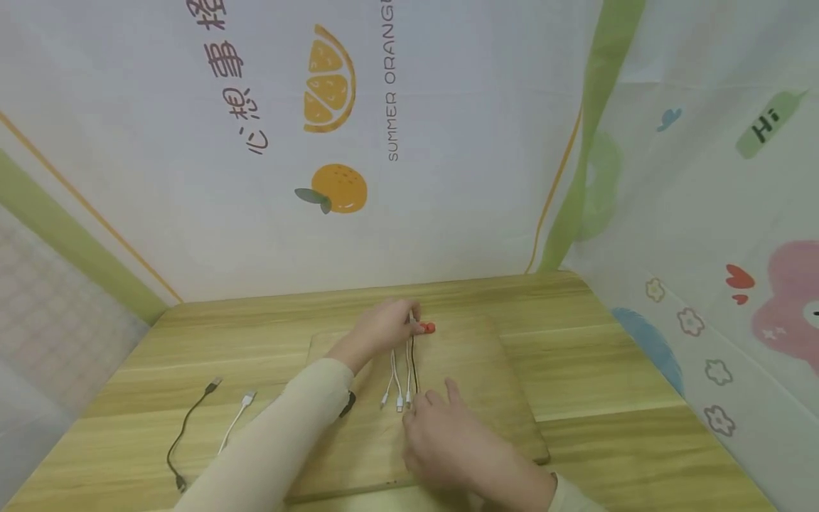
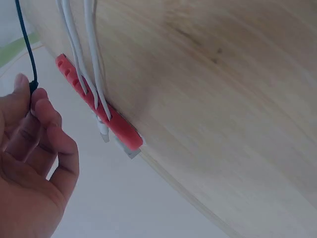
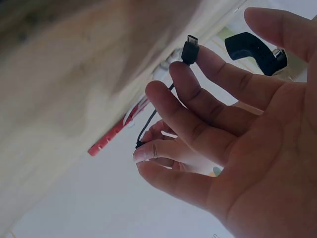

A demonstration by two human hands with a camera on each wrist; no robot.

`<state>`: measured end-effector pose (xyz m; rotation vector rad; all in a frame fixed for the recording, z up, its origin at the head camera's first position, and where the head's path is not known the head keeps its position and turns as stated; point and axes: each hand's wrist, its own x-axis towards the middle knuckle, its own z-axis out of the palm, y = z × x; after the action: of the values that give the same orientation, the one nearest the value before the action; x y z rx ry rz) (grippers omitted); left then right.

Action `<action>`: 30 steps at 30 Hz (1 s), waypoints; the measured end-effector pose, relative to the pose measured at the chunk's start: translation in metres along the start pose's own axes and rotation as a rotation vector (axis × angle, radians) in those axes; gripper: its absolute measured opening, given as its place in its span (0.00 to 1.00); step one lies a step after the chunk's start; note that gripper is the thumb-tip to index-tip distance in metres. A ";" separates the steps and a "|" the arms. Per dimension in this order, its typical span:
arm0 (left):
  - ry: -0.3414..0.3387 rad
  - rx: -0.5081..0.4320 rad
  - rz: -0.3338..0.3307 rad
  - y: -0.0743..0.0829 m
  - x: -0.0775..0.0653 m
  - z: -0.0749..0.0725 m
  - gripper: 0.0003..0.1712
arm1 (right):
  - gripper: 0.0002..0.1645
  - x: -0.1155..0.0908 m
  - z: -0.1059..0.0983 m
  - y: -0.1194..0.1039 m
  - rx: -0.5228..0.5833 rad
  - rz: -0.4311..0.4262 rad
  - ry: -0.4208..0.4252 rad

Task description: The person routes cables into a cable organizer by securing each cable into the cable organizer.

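L hand [image 1: 386, 326] pinches blk cable [image 2: 29, 49] nr red clip [image 2: 103, 111] at board's [image 1: 489, 398] far edge; R hand [image 1: 451, 441] loosely extended. Prob. slotting step; next: align w/ slot [image 2: 68, 73].

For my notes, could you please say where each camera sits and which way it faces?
Head: on the head, facing forward and down at the board; left hand, right hand and sleeves show.
Left wrist: on that wrist, facing the red clip; left hand shows.
Right wrist: on that wrist, facing the black plug; both hands show.
Wrist views share the clip and black cable.
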<state>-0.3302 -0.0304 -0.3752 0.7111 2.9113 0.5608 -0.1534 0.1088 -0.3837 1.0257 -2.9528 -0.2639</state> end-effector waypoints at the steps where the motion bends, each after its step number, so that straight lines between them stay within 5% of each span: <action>1: 0.002 -0.023 -0.006 0.001 0.001 0.000 0.10 | 0.28 0.001 -0.001 0.001 -0.004 0.005 0.004; 6: 0.008 -0.147 -0.043 0.000 0.006 -0.002 0.12 | 0.26 0.005 -0.005 0.009 0.083 0.060 0.003; 11: 0.017 -0.172 -0.064 -0.002 0.011 -0.001 0.12 | 0.25 0.006 -0.008 0.017 0.168 0.097 -0.016; 19: 0.012 -0.089 -0.081 -0.004 0.020 0.011 0.08 | 0.21 0.013 -0.004 0.019 0.170 0.106 0.013; 30: 0.048 0.098 -0.066 -0.003 0.029 0.017 0.16 | 0.17 0.026 0.002 0.020 0.148 0.114 0.023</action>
<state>-0.3541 -0.0144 -0.3924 0.6180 3.0119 0.4371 -0.1859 0.1083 -0.3842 0.8611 -3.0336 -0.0331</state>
